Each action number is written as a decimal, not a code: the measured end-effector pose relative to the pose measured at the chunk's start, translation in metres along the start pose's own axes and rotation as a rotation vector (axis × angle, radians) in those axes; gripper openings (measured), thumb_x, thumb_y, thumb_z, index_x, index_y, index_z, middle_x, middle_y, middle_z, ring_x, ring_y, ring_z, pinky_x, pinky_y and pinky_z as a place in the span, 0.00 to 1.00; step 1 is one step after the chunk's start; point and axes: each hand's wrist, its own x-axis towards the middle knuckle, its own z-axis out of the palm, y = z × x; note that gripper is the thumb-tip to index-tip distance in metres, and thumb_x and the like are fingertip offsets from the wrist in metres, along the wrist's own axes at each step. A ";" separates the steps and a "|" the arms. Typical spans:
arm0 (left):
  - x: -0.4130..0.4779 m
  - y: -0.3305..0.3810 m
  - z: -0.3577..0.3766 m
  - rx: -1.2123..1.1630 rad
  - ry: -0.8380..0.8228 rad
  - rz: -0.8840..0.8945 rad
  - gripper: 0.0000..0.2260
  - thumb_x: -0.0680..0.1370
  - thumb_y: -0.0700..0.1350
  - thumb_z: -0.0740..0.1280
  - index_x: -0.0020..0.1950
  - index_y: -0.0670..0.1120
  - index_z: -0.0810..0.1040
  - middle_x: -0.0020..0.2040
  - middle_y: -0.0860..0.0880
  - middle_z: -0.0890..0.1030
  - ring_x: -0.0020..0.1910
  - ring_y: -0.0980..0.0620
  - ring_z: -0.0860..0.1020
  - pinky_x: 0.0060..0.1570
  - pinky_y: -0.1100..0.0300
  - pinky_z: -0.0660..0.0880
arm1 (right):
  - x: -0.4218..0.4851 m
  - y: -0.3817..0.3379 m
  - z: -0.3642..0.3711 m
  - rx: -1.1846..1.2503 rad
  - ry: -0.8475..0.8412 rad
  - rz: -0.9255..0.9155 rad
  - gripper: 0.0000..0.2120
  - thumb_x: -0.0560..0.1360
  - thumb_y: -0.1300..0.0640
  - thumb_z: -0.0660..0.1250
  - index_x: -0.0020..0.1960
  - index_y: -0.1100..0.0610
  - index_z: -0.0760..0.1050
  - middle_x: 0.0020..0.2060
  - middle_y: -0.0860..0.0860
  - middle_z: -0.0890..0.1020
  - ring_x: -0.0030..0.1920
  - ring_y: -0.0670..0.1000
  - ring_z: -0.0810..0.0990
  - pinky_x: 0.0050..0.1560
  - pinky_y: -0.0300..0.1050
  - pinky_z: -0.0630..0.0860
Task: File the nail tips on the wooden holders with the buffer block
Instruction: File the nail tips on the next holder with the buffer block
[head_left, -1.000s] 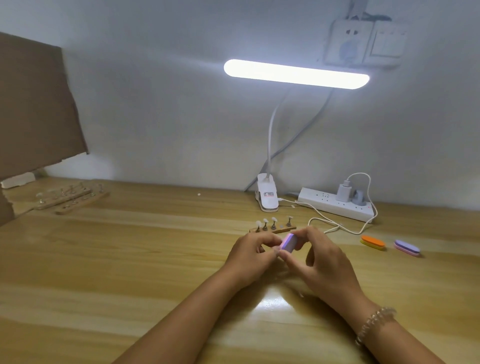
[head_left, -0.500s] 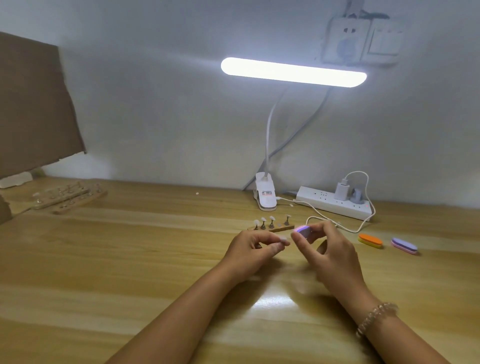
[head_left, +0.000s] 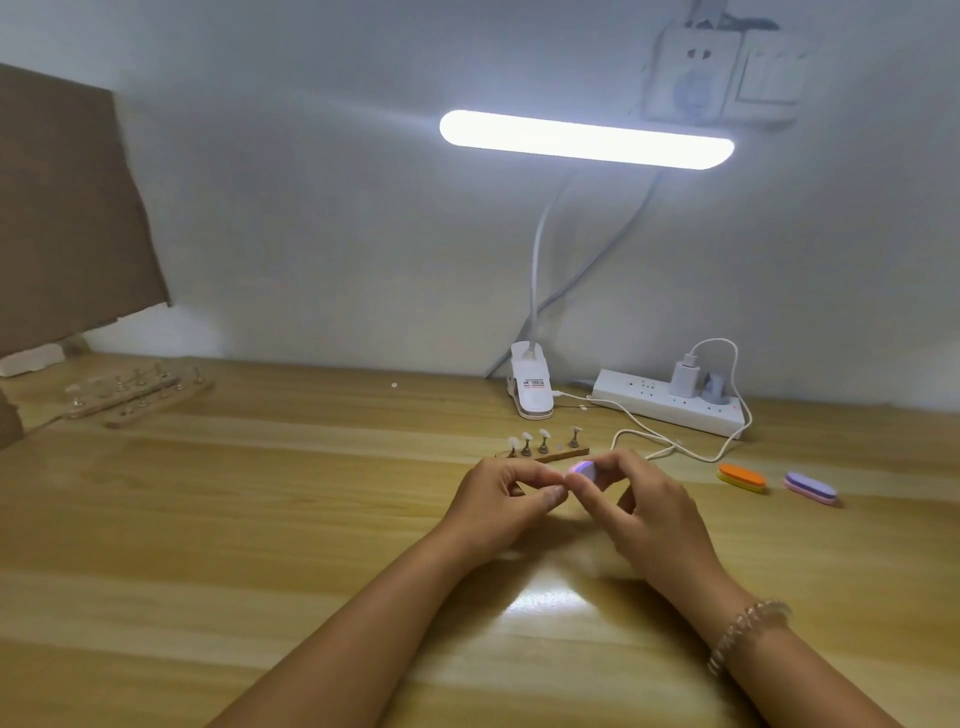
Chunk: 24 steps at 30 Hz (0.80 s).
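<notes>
My right hand (head_left: 639, 509) grips a small purple and white buffer block (head_left: 583, 469) between thumb and fingers. My left hand (head_left: 498, 499) sits just left of it, thumb and forefinger pinched together on something too small to make out, likely a nail tip. Their fingertips nearly touch. Right behind the hands lies a short wooden holder (head_left: 545, 453) with several pale nail tips standing on pegs. Two more wooden holders (head_left: 135, 397) lie at the far left of the desk.
An orange buffer (head_left: 742, 478) and a purple buffer (head_left: 810, 487) lie to the right. A white power strip (head_left: 670, 405) with a looping cable and the lamp's clip base (head_left: 531, 389) stand by the wall. A lit lamp bar (head_left: 587, 139) hangs above. Cardboard (head_left: 62, 208) leans at left.
The right hand drew the buffer block away to the right half a second ago, then brought it back to the left fingertips. The left hand stayed almost in place.
</notes>
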 end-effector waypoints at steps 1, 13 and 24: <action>0.000 0.001 0.001 0.000 0.002 -0.001 0.06 0.78 0.42 0.71 0.53 0.47 0.86 0.23 0.65 0.74 0.23 0.61 0.63 0.29 0.71 0.61 | 0.001 0.002 -0.001 -0.001 0.004 0.008 0.19 0.70 0.32 0.60 0.48 0.46 0.76 0.40 0.40 0.79 0.33 0.44 0.76 0.39 0.48 0.75; -0.003 0.007 0.002 0.085 0.089 -0.018 0.06 0.72 0.42 0.76 0.45 0.53 0.87 0.38 0.59 0.76 0.27 0.62 0.68 0.32 0.71 0.63 | -0.005 -0.004 0.001 -0.090 -0.012 -0.106 0.16 0.72 0.36 0.65 0.47 0.48 0.74 0.39 0.40 0.76 0.32 0.45 0.74 0.34 0.46 0.74; -0.002 0.004 0.003 0.100 0.129 0.014 0.09 0.71 0.42 0.76 0.45 0.56 0.87 0.37 0.57 0.74 0.28 0.59 0.65 0.33 0.68 0.64 | -0.006 -0.006 0.003 -0.113 -0.002 -0.166 0.15 0.71 0.39 0.69 0.46 0.49 0.74 0.39 0.42 0.75 0.31 0.46 0.72 0.30 0.44 0.72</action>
